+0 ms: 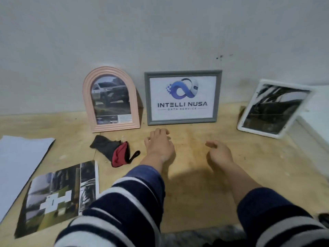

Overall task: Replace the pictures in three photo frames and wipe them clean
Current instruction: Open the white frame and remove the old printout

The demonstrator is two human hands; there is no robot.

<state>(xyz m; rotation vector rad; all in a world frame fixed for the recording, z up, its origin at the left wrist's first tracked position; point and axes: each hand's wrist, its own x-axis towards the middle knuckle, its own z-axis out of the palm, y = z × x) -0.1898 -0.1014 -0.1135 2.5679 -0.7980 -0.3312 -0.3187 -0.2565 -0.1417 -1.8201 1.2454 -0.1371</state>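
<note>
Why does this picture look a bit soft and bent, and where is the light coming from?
Head view: the wide lens bows the edges, so the white frame at the right seems to tilt; the whole image is slightly soft, the left hand and right hand smeared most; their shadow falls toward the camera on the wooden surface; no strong glare on the grey frame.

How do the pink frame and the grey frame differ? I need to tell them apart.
The pink frame is arched and taller than wide; the grey frame is rectangular and wider than tall. The pink frame holds a car photo, the grey frame a logo print. Both stand against the wall.
</note>
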